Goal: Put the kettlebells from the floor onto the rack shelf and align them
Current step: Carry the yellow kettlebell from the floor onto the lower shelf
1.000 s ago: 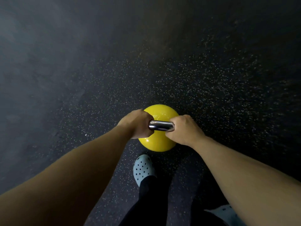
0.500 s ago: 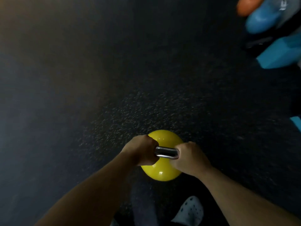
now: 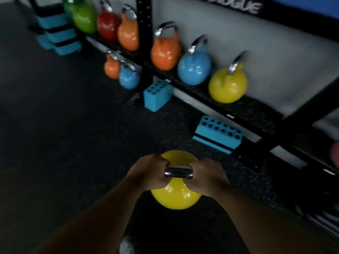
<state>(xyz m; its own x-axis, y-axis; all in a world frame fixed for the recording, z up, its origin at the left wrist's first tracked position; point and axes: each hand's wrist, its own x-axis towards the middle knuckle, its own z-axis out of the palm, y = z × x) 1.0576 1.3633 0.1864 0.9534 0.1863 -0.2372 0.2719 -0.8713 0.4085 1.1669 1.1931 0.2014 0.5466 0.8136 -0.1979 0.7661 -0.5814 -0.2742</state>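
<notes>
Swung up from bare floor toward the rack shelf (image 3: 244, 109). Left hand (image 3: 148, 173) and right hand (image 3: 205, 177) clamped on the handle of the yellow kettlebell (image 3: 176, 197), carried low, short of the shelf. Risk: clipping the blue block (image 3: 218, 136) ahead.
</notes>
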